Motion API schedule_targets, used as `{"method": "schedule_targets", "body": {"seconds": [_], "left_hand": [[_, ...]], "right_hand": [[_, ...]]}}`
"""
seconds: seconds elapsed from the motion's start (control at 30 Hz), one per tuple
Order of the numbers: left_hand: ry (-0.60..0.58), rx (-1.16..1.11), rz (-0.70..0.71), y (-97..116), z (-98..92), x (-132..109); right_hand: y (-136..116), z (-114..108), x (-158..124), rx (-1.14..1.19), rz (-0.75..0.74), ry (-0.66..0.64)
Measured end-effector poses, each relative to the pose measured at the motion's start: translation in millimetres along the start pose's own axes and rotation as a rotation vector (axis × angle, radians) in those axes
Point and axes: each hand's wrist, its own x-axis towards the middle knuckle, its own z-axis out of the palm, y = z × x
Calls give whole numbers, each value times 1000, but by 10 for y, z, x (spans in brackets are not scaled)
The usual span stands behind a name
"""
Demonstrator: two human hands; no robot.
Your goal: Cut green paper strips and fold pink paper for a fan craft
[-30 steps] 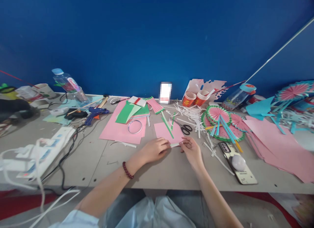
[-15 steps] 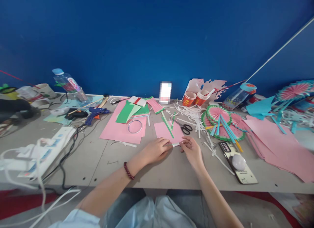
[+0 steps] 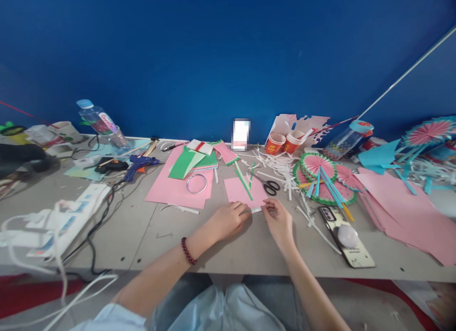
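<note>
My left hand (image 3: 228, 220) and my right hand (image 3: 280, 221) rest on the grey table (image 3: 160, 236), fingers curled, pinching the two ends of a short white paper strip (image 3: 255, 210) between them. Just beyond the strip lies a small pink paper sheet (image 3: 242, 191) with green strips (image 3: 245, 181) across it. Black-handled scissors (image 3: 268, 184) lie right of that sheet. A tape ring (image 3: 196, 183) sits on a larger pink sheet (image 3: 171, 188) to the left.
A phone (image 3: 345, 236) lies to the right of my right hand. Watermelon paper fans (image 3: 320, 176), red paper cups (image 3: 283, 142) and white paper scraps (image 3: 281, 167) fill the back right. A glue gun (image 3: 137, 164), water bottle (image 3: 101, 122) and power strip (image 3: 71, 212) with cables stand left.
Both hands stay on the white strip; they have shifted only slightly, the left fingers creeping a little rightward along it.
</note>
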Motion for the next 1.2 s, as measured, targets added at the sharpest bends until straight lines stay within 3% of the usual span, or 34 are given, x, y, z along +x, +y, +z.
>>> {"method": "schedule_targets", "body": {"seconds": [0.13,1.2], "left_hand": [[-28,-6,-22,10,-18,-3],[-19,-16,-26,18,-13,-11]], "right_hand": [[4,-56,0,-203,-82,11],[-10,-51,-9,-388,-205,-8]]}}
